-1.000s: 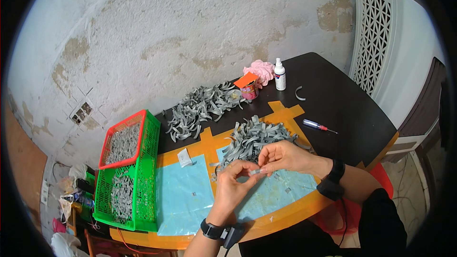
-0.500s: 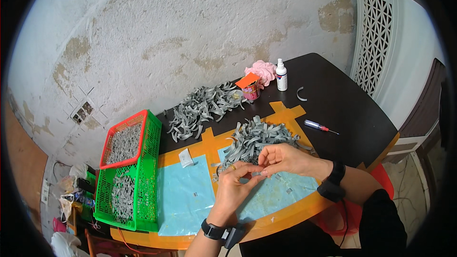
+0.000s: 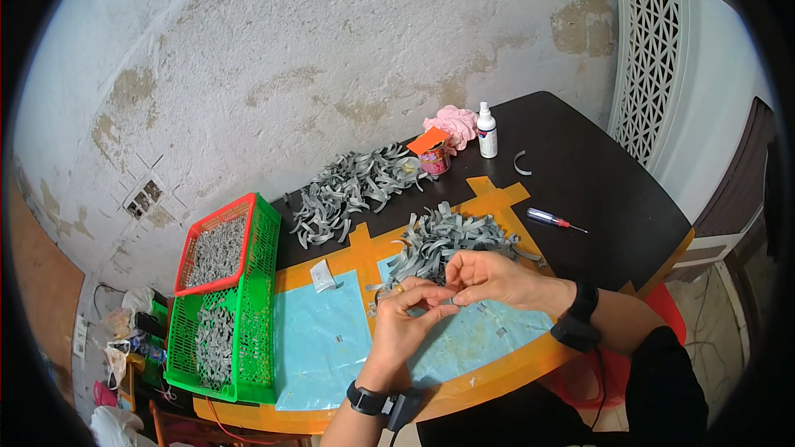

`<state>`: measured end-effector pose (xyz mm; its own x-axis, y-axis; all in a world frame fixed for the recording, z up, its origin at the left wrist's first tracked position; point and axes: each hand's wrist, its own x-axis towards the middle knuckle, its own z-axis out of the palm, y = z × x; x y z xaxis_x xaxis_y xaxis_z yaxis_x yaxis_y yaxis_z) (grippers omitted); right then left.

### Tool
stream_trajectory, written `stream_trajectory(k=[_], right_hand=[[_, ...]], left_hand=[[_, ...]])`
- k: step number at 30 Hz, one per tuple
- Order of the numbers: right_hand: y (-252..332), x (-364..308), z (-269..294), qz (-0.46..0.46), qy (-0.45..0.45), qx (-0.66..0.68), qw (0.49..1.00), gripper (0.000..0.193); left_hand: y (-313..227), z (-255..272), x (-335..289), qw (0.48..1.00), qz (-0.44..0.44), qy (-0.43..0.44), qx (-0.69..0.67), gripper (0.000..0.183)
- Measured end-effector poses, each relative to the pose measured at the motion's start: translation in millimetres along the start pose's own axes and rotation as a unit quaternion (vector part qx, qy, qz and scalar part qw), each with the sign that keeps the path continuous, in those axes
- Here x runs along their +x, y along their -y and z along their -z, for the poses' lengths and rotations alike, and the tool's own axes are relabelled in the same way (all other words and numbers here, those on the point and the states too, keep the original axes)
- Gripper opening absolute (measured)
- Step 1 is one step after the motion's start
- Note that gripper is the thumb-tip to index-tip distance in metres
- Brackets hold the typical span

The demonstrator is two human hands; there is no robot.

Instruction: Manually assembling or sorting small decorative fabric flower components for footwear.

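Note:
My left hand (image 3: pixel 406 316) and my right hand (image 3: pixel 500 280) meet fingertip to fingertip over the blue sheet. Both are closed in a pinch on a small grey piece (image 3: pixel 448 301), mostly hidden by the fingers, so its exact kind cannot be made out. Right behind my hands lies a heap of curved grey strips (image 3: pixel 447 236). A second, larger pile of the same strips (image 3: pixel 344 190) rests farther back against the wall side of the table.
On the left, a red basket (image 3: pixel 248 240) and a green basket (image 3: pixel 255 339) hold many small grey pieces. A screwdriver (image 3: pixel 550 218), a white spray bottle (image 3: pixel 487 132), a tin (image 3: pixel 434 157) and a pink cloth (image 3: pixel 457 122) lie at the back right. Orange tape (image 3: pixel 348 424) edges the blue sheet (image 3: pixel 319 356).
My hands stay in nearly the same place; their fingertips have shifted slightly around the small grey piece. The rest has only moved a little with the view.

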<state>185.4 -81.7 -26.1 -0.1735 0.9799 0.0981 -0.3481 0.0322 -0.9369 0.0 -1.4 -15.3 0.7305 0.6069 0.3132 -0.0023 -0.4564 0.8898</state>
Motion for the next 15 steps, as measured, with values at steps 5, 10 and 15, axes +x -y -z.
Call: stream_trajectory(k=[5, 10, 15], right_hand=[[-2, -1, -1, -0.002, 0.019, 0.023, 1.0, 0.025], [-2, -2, -3, -0.002, 0.025, 0.078, 0.997, 0.025], [0, -2, -3, 0.019, 0.024, 0.089, 0.996, 0.024]], left_hand=[[2, 2, 0, 1.0, -0.008, 0.014, -0.027, 0.022], [-13, 2, 1, 0.998, -0.017, 0.011, -0.054, 0.022], [-15, 1, -2, 0.994, -0.102, -0.005, 0.035, 0.022]])
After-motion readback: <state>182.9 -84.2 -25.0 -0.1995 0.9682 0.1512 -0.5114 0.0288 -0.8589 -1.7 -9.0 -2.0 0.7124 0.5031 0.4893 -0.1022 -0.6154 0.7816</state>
